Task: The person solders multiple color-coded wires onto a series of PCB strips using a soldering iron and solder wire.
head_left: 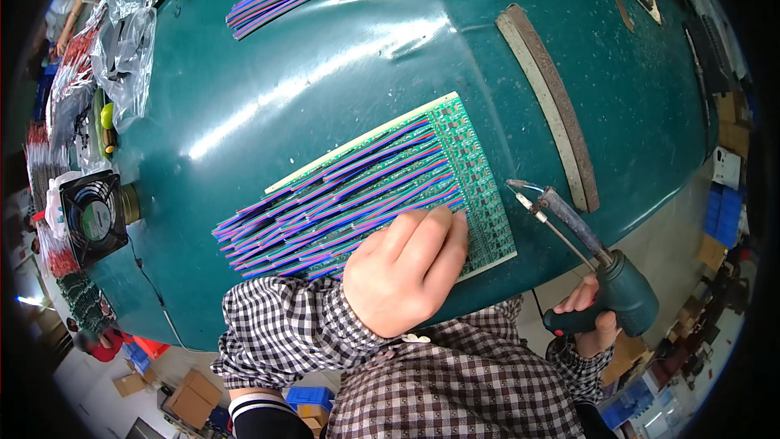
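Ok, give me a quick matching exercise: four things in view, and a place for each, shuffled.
1. Dark green gun-shaped soldering tool
2. Square black fan
3. Loose bundle of blue-and-pink wires
4. Long curved grey-brown strip

A. Near the picture's top, left of centre
B. Lying right of the green circuit board
C. In the right hand
D. Near the picture's left edge

Pairs: 1-C, 2-D, 3-A, 4-B

green table, glossy (187,73) | pale floor (654,232) | cardboard boxes (195,400) lower left | blue bins (720,215) right

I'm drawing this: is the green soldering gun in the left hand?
No, the right hand grips the soldering gun; the left hand is over the wires.
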A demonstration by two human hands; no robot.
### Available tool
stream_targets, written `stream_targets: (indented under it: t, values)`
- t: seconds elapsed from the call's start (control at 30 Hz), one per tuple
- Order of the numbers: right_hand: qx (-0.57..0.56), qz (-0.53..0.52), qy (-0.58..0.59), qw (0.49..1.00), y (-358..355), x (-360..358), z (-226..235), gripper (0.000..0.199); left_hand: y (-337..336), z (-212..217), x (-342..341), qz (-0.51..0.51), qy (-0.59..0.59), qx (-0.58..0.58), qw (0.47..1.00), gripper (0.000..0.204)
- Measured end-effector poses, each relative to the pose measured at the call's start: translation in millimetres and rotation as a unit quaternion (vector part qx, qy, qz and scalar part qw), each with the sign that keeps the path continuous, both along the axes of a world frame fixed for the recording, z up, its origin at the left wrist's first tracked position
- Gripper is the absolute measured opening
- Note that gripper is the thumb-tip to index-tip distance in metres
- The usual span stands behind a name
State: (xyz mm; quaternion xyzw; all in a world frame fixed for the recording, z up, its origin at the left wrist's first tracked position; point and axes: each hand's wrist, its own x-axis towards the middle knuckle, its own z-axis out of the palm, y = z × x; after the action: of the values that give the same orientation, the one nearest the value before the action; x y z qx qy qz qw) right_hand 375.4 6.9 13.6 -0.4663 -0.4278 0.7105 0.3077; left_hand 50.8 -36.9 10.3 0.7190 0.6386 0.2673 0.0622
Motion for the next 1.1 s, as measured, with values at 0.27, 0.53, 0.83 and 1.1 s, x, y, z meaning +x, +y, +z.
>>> stream_targets:
  t: [0.27, 0.53, 0.83, 1.1]
  values:
    - [0.024, 0.003, 0.032, 0.999, 8.9, -3.7, -2.9, 0.079, -1.0, 10.9, 3.2, -0.013, 0.063, -0.044, 0.997, 0.043]
    - [-0.028, -0.025, 0.092, 0.995, 16.6, -1.2, -5.1, 0.084, 12.7, 19.3, -31.7, -0.158, 0.143, -0.043, 0.976, 0.040]
    - [0.047, -0.009, 0.066, 0.997, 20.2, -5.0, -5.9, 0.075, 26.4, 20.8, -46.8, -0.241, 0.205, -0.017, 0.948, 0.038]
    - [0.062, 0.001, 0.069, 0.996, 22.6, -3.3, -8.5, 0.075, 32.3, 20.0, -51.9, -0.268, 0.195, -0.015, 0.944, 0.038]
